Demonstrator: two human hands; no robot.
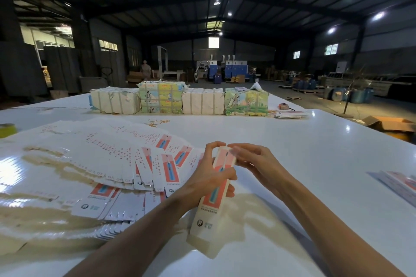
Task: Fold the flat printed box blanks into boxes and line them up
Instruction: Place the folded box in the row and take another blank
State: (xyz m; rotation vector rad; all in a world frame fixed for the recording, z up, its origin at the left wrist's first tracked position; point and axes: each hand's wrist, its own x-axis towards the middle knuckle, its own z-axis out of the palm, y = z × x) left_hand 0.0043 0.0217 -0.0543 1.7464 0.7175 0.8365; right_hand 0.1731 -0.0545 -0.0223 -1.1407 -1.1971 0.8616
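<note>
Left hand (207, 177) grips box (211, 209) mid-body, right hand (254, 159) pinches its top end (fingertips blurred). Fanned flat blanks (112, 153) crowd table (315, 153) just left; wrapped bundles (180, 100) far back.

On the table (315, 153), flat blanks (94, 153) fan out at left; 4 bundles (202, 101) sit in a row behind them.
</note>
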